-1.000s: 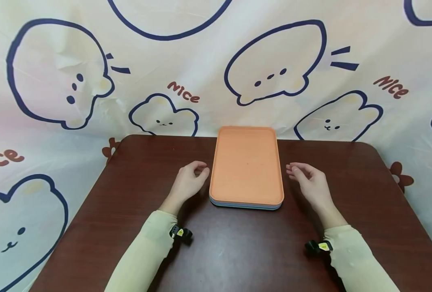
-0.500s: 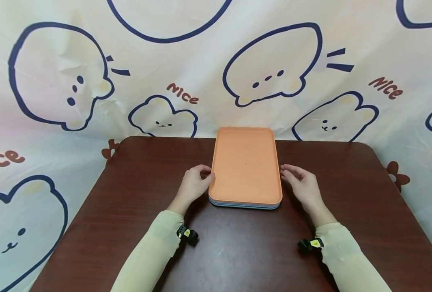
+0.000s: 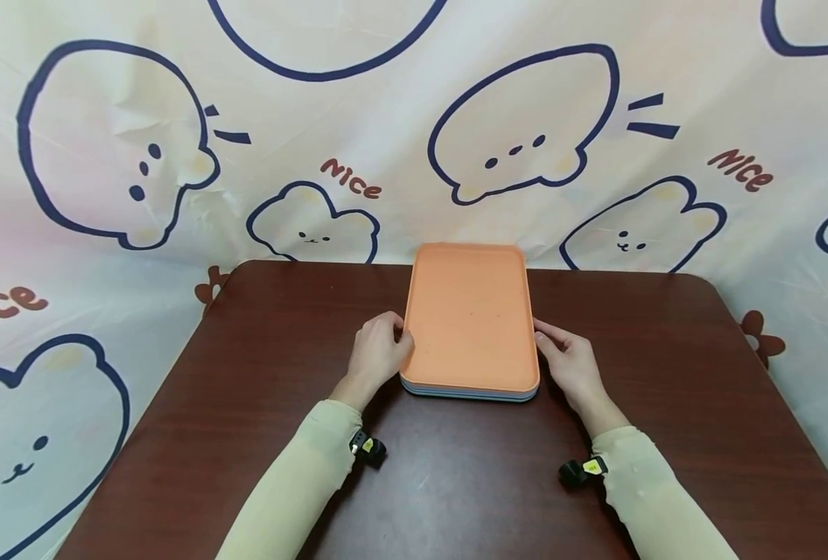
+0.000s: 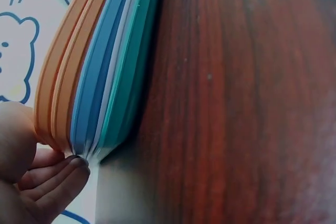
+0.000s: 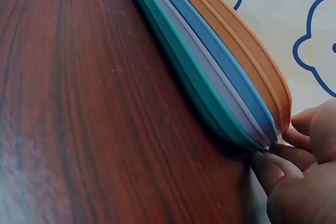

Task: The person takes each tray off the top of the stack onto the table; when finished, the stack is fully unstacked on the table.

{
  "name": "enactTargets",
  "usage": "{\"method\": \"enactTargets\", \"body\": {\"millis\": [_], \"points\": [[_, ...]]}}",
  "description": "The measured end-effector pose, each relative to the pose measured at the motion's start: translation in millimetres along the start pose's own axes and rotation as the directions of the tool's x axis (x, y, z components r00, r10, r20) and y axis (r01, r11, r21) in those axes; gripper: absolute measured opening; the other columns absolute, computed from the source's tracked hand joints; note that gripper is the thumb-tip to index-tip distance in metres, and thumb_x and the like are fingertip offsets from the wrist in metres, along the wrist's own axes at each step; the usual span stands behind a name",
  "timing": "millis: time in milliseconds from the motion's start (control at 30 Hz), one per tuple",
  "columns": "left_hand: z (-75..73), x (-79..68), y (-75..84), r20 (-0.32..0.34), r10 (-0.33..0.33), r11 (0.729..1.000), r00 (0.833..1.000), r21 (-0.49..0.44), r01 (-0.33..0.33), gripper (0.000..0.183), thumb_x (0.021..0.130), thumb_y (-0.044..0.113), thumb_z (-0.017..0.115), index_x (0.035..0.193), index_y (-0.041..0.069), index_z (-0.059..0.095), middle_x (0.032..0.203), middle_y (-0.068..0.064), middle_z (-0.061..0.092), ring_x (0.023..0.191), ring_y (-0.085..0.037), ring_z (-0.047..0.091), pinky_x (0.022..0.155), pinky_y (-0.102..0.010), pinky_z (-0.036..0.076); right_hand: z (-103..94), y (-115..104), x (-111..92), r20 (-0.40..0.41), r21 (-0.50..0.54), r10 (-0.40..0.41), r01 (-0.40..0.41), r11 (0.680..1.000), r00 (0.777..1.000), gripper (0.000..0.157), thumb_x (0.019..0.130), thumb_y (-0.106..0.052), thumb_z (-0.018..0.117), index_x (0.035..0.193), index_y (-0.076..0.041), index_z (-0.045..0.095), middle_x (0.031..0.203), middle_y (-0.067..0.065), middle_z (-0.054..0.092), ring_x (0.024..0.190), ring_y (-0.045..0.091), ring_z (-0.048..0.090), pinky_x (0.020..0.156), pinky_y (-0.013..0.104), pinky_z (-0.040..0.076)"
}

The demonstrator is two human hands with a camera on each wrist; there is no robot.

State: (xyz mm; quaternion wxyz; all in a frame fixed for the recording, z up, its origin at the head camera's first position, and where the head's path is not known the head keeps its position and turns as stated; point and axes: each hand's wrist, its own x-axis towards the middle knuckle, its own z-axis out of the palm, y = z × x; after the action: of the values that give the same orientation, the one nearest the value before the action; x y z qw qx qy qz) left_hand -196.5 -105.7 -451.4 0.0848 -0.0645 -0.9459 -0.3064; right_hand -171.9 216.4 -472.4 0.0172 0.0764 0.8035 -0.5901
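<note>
A stack of rectangular plastic trays point(image 3: 471, 319) lies at the far middle of the table, orange on top. Its side shows two orange layers point(image 4: 63, 93), a blue tray point(image 4: 97, 72), a lilac one point(image 5: 212, 69) and a green one point(image 5: 184, 72) at the bottom. My left hand point(image 3: 377, 351) grips the stack's left edge, thumb at the orange rim, fingers against the lower side. On the opposite edge my right hand point(image 3: 573, 365) holds the side with thumb and fingertips. Part of each hand's fingers is hidden beside the stack.
The dark wooden table point(image 3: 455, 474) bears the stack close to its back edge. Behind it hangs a pale cloth point(image 3: 400, 124) with cartoon bears. Each wrist wears a small black camera point(image 3: 368, 448) over a pale sleeve.
Both hands have moved inward, from beside the stack to contact with its left and right edges. The stack has stayed in place on the table.
</note>
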Motion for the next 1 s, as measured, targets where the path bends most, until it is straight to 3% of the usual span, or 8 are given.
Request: {"method": "enactTargets", "body": {"millis": [133, 267, 400, 467, 667, 800, 900, 1000], "points": [[-3.7, -2.7, -1.1, -0.041, 0.017, 1.0, 0.999, 0.016, -0.016, 0.013, 0.099, 0.014, 0.066, 0.1, 0.005, 0.075, 0.09, -0.009, 0.072, 0.072, -0.024, 0.064, 0.07, -0.04, 0.059, 3.0, 3, 0, -0.006, -0.005, -0.004, 0.004, 1.0, 1.0, 0.045, 0.113, -0.025, 0.058, 0.155, -0.009, 0.059, 0.159, 0.013, 0.059, 0.156, 0.026, 0.045, 0.126, 0.046, 0.042], [-11.4, -2.1, -5.0, -0.071, -0.003, 1.0, 0.997, -0.022, 0.002, 0.014, 0.099, 0.014, 0.065, 0.101, 0.003, 0.075, 0.088, -0.01, 0.074, 0.071, -0.027, 0.067, 0.071, -0.043, 0.06, 4.0, 4, 1, -0.011, -0.01, 0.001, -0.001, 1.0, 1.0, 0.045, 0.111, -0.022, 0.061, 0.155, -0.01, 0.06, 0.159, 0.012, 0.059, 0.152, 0.026, 0.05, 0.11, 0.022, 0.053], [-19.4, -1.5, -12.7, -0.086, -0.082, 0.992, 0.993, -0.107, 0.073, 0.017, 0.098, 0.014, 0.064, 0.102, 0.002, 0.075, 0.087, -0.012, 0.078, 0.077, -0.03, 0.072, 0.074, -0.044, 0.06, 3.7, 3, 2, -0.012, -0.01, 0.006, -0.006, 1.0, 1.0, 0.046, 0.11, -0.02, 0.063, 0.155, -0.01, 0.059, 0.16, 0.013, 0.058, 0.149, 0.028, 0.052, 0.089, 0.004, 0.05], [-22.6, -2.1, -18.0, -0.092, -0.135, 0.98, 0.987, -0.161, 0.12, 0.018, 0.098, 0.013, 0.064, 0.102, 0.0, 0.076, 0.089, -0.013, 0.078, 0.08, -0.03, 0.073, 0.074, -0.041, 0.059, 3.3, 3, 3, -0.015, -0.02, 0.008, -0.008, 1.0, 1.0, 0.046, 0.11, -0.02, 0.063, 0.155, -0.011, 0.06, 0.16, 0.013, 0.058, 0.15, 0.027, 0.051, 0.093, 0.008, 0.051], [-25.8, -4.8, -31.7, -0.144, -0.258, 0.931, 0.955, -0.3, 0.207, 0.018, 0.097, 0.012, 0.066, 0.102, -0.002, 0.077, 0.09, -0.018, 0.078, 0.081, -0.031, 0.073, 0.068, -0.029, 0.053, 1.9, 3, 5, -0.028, -0.064, 0.024, -0.026, 0.998, 0.999, 0.046, 0.109, -0.022, 0.065, 0.154, -0.014, 0.062, 0.16, 0.009, 0.059, 0.155, 0.025, 0.047, 0.118, 0.04, 0.05], [-25.5, -6.0, -36.0, -0.192, -0.277, 0.922, 0.941, -0.329, 0.205, 0.018, 0.097, 0.011, 0.066, 0.102, -0.002, 0.077, 0.092, -0.02, 0.078, 0.082, -0.032, 0.073, 0.069, -0.028, 0.052, 0.8, 3, 4, -0.024, -0.056, 0.027, -0.028, 0.998, 0.999, 0.046, 0.109, -0.023, 0.065, 0.154, -0.014, 0.061, 0.16, 0.01, 0.059, 0.153, 0.025, 0.049, 0.104, 0.02, 0.055], [-26.9, -6.8, -39.8, -0.231, -0.284, 0.921, 0.93, -0.336, 0.198, 0.017, 0.097, 0.009, 0.066, 0.101, -0.003, 0.078, 0.091, -0.02, 0.078, 0.081, -0.032, 0.072, 0.069, -0.028, 0.05, 0.3, 3, 3, -0.011, -0.039, 0.016, -0.016, 0.999, 1.0, 0.046, 0.11, -0.022, 0.064, 0.154, -0.013, 0.061, 0.16, 0.011, 0.058, 0.151, 0.026, 0.052, 0.089, 0.005, 0.05], [-30.0, -7.8, -45.9, -0.275, -0.293, 0.919, 0.916, -0.345, 0.19, 0.016, 0.095, 0.006, 0.066, 0.098, -0.004, 0.079, 0.087, -0.021, 0.077, 0.075, -0.028, 0.069, 0.066, -0.024, 0.049, 0.4, 3, 3, -0.001, -0.027, 0.005, -0.005, 1.0, 1.0, 0.046, 0.11, -0.022, 0.064, 0.155, -0.012, 0.06, 0.16, 0.012, 0.058, 0.15, 0.027, 0.053, 0.085, 0.002, 0.049]]}}
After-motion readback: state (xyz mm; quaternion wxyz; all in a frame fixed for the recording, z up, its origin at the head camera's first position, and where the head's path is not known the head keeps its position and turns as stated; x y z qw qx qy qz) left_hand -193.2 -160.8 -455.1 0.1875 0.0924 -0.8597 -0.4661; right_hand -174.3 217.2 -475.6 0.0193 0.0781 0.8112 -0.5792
